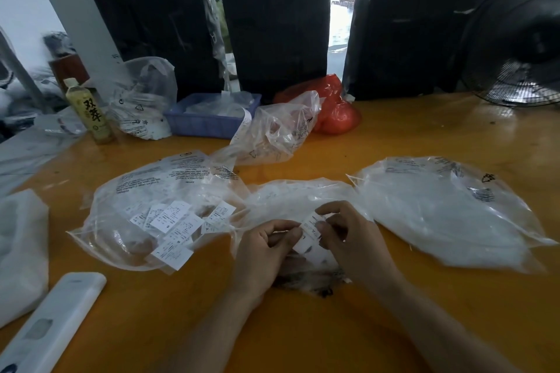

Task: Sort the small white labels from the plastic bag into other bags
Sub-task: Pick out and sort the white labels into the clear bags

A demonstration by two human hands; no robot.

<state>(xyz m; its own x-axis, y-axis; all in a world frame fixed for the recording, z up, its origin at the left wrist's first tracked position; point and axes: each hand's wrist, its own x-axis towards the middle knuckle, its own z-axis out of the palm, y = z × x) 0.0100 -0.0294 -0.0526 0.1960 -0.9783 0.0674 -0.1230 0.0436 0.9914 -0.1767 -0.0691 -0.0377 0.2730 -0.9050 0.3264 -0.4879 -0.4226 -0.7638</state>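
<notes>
Left hand [266,247] and right hand [345,236] pinch 1 white label [309,232] between fingertips, apparently reading it; bagging likely comes next.

Packing warehouse: black-wrapped bales [274,30]

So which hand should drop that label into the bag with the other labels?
Probably the left hand: it already pinches the label and is nearer the clear bag of labels. The right hand is farther away.
</notes>
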